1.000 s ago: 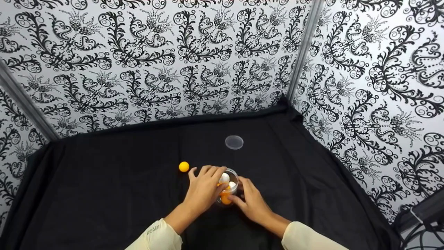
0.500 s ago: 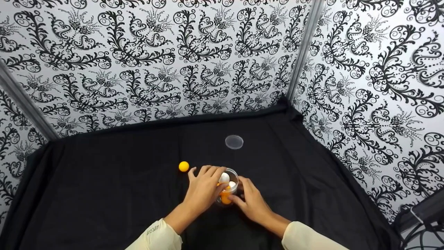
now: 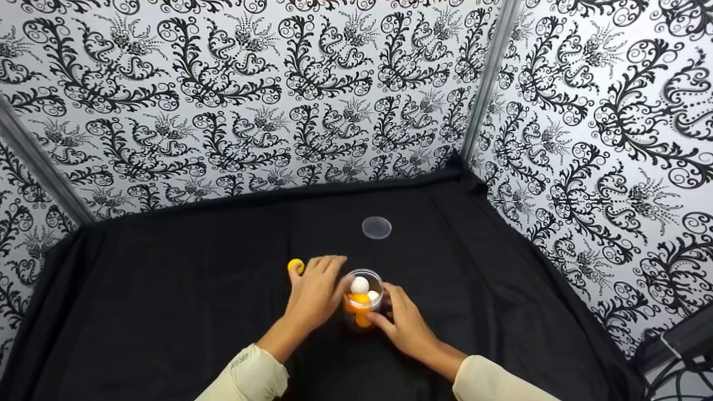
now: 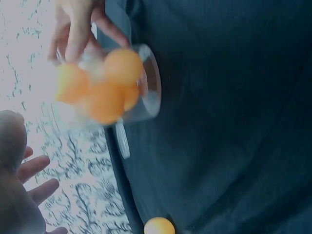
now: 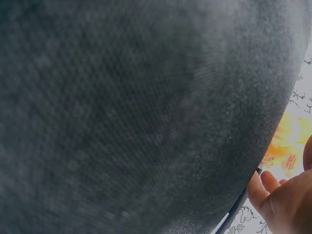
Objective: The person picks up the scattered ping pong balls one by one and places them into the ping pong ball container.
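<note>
A clear round plastic jar (image 3: pixel 374 305) stands upright and lidless on the black cloth, with several orange and white table tennis balls (image 3: pixel 360 285) inside. My right hand (image 3: pixel 409 326) holds its right side, thumb in front and fingers behind. Just left of the rim is my left hand (image 3: pixel 315 292), fingers spread and holding nothing; the left wrist view shows its fingers (image 4: pixel 43 191) apart from the jar. A loose orange ball (image 3: pixel 294 263) lies on the cloth beyond the left hand, partly covered by its little finger. In the right wrist view the jar (image 5: pixel 292 146) is only partly visible.
A clear round lid (image 3: pixel 377 228) lies flat on the black cloth (image 3: pixel 184 289) behind the jar. Patterned white-and-black walls (image 3: pixel 334 83) stand at the back and sides. Dark cables (image 3: pixel 682 370) hang at the lower right.
My left hand has come off the jar's rim and moved left, its little finger now overlapping the loose ball. The right hand and jar have stayed in place.
</note>
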The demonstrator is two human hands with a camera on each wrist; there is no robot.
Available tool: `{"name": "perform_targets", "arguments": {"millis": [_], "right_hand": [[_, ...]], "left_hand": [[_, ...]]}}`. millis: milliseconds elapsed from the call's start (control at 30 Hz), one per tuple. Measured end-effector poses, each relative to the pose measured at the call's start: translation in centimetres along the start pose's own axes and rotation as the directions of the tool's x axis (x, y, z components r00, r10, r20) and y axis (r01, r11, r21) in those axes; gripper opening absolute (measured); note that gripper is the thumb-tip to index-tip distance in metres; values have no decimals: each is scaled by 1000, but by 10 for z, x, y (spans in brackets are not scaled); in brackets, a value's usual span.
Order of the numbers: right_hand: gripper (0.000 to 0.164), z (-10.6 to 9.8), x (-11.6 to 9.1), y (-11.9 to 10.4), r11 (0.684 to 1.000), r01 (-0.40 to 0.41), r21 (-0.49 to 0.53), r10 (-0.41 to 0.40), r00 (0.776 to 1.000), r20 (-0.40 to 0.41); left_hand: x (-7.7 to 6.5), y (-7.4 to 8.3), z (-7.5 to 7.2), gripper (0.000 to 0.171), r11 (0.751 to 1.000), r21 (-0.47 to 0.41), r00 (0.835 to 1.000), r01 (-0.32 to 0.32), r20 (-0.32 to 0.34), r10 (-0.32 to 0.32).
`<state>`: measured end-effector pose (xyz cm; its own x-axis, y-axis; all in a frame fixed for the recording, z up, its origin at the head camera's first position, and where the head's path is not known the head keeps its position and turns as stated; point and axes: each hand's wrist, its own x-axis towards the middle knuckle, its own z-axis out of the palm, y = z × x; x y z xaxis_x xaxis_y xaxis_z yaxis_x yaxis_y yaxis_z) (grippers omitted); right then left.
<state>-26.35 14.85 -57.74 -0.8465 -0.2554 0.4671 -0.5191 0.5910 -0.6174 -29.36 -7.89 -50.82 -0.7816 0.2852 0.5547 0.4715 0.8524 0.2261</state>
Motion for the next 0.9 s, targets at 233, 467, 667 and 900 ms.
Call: {"name": "perform_targets", "arguments": {"millis": [233,467,667,900], "right_hand": [[67,0,0,-1,999,-39,11,39,999,9],[65,1,0,0,999,-37,16,37,999,8],[64,1,1,0,999,-30,12,30,1000,8],[65,0,1,-1,1000,-25,-1,25,1000,13]], "left_hand": [[12,-37,9,38,990,48,991,132,10,-133],[16,-68,20,43,957,96,953,272,110,-282],[14,-78,31,46,938,117,923,325,176,-342],[10,-89,40,43,919,152,899,363,201,-388]]}}
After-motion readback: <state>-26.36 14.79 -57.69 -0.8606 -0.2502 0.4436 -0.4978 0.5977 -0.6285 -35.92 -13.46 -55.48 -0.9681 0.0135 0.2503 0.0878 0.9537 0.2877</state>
